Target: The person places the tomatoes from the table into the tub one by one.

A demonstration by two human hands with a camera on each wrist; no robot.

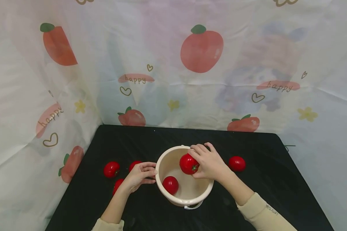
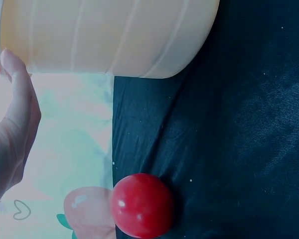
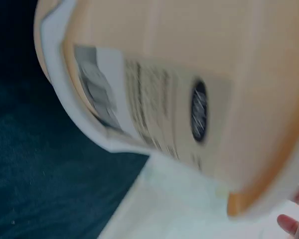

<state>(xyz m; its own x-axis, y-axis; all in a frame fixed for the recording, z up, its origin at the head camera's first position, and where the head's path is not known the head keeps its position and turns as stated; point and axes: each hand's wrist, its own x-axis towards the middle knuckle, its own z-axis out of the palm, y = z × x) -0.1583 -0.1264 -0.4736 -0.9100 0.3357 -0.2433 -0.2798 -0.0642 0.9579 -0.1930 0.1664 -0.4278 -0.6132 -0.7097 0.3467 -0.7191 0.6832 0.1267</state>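
A cream bucket [image 1: 185, 201] stands on the black table, one red tomato [image 1: 170, 185] lying at its bottom. My right hand [image 1: 207, 162] grips another tomato [image 1: 188, 164] inside the bucket's mouth, fingers over its top and thumb low. At the bucket's left side, my left hand [image 1: 140, 175] touches the rim with its fingertips, fingers fairly straight. The left wrist view shows those fingers [image 2: 21, 94] against the bucket's edge. Only the fingertips [image 3: 289, 224] of my right hand show in the right wrist view, and the tomato it holds is hidden there.
Left of the bucket lie a tomato [image 1: 111, 169], a second tomato [image 1: 134, 165] partly behind my left hand, and a third tomato [image 1: 117, 185] partly behind my wrist. Another tomato [image 1: 237, 163] lies to the right. A white handle [image 1: 194, 206] hangs at the bucket's front. Patterned cloth [image 1: 167, 93] surrounds the table.
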